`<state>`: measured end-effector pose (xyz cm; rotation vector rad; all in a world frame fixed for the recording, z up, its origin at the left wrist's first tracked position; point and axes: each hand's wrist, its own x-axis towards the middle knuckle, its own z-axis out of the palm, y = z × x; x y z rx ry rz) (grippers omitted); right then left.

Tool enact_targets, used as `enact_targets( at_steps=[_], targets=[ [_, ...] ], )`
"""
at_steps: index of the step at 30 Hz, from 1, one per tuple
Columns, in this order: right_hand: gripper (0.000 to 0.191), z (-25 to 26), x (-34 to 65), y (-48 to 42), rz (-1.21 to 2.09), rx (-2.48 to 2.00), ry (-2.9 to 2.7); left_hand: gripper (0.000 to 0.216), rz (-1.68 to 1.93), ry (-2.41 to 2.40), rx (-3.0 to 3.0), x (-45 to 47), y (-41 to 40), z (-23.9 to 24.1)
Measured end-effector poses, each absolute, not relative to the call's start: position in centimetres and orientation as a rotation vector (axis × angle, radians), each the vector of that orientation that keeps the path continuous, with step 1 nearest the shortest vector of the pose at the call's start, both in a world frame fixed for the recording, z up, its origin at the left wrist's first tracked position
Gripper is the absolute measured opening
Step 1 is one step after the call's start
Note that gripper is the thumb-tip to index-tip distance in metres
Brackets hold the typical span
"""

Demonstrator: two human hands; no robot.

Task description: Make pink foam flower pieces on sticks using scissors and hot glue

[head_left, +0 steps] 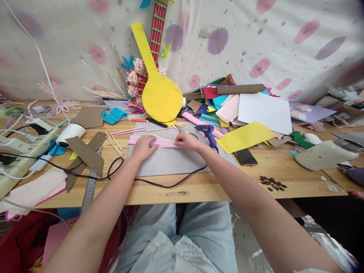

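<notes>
A pink foam strip (pixel 165 143) lies across the grey cutting mat (pixel 170 161) on the wooden table. My left hand (pixel 144 147) presses down on the strip's left part, fingers curled over it. My right hand (pixel 186 141) pinches the strip's right end, where a thin wooden stick (pixel 163 138) lies along it. A blue glue gun (pixel 207 132) rests just to the right of my right hand, its black cord (pixel 173 185) trailing over the mat's front edge.
A yellow foam guitar shape (pixel 157 91) leans at the back. Coloured foam sheets (pixel 250 110) pile up at the right, with a phone (pixel 246 156) and dark beads (pixel 273 183). Cardboard strips (pixel 85 151), a metal ruler (pixel 90 185), sticks and a power strip (pixel 17 151) fill the left.
</notes>
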<state>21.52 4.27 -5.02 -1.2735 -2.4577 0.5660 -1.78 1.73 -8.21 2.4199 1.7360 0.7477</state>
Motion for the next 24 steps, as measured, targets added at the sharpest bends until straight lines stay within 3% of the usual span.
enact_targets(
  at_steps=[13, 24],
  targets=[
    [0.017, -4.7, 21.0, 4.0, 0.373, -1.293, -2.628, 0.06, 0.857, 1.716, 2.207, -1.8, 1.4, -7.8],
    [0.02, -5.5, 21.4, 3.8, 0.317, -1.19, -2.587, 0.057, 0.866, 1.692, 2.191, -1.8, 1.3, -7.8]
  ],
)
